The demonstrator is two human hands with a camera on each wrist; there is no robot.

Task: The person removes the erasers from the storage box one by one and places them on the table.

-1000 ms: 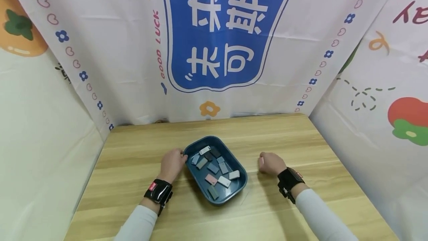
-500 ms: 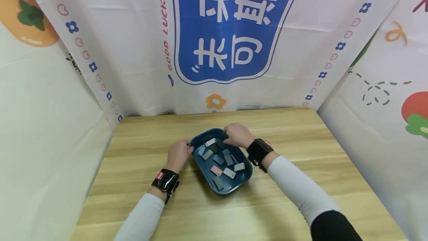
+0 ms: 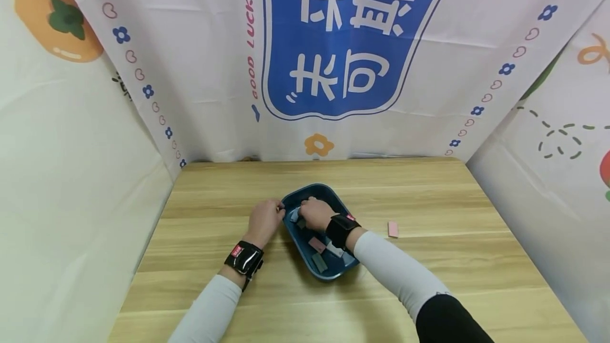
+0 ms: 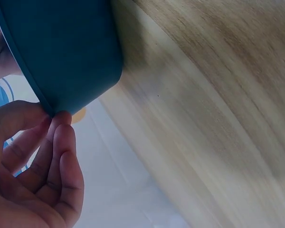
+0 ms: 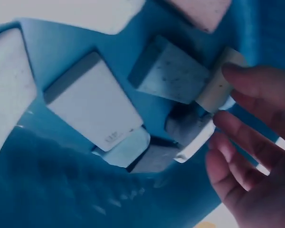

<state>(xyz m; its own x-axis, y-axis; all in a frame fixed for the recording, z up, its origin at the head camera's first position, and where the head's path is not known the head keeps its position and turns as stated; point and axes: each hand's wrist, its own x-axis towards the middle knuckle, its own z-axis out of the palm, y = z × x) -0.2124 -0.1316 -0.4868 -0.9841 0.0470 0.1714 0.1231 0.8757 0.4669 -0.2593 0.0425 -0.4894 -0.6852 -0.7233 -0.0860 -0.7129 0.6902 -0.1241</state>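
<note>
A dark blue rounded tub (image 3: 297, 245) stands on the table with several small rectangular blocks in it. My left hand (image 3: 264, 222) pinches the tub's far left rim between thumb and fingers; the left wrist view shows this hand (image 4: 42, 166) at the tub corner (image 4: 71, 61). Inside the tub, my right hand (image 3: 318, 214) reaches to the far left end. There its thumb and fingers, held apart, are at a small beige block (image 5: 220, 85), beside a white block (image 5: 197, 142) and a speckled grey-green one (image 5: 173, 73). Whether they grip it is unclear.
A pink block (image 3: 393, 229) lies on the wooden table (image 3: 452, 258) right of the tub, and another pink block (image 3: 316, 245) is inside it. Printed white cloth (image 3: 209, 83) hangs behind the table and at both sides.
My right hand has moved left from the table into the tub's far left end. The pink block it covered now lies exposed on the table. My left hand keeps hold of the rim.
</note>
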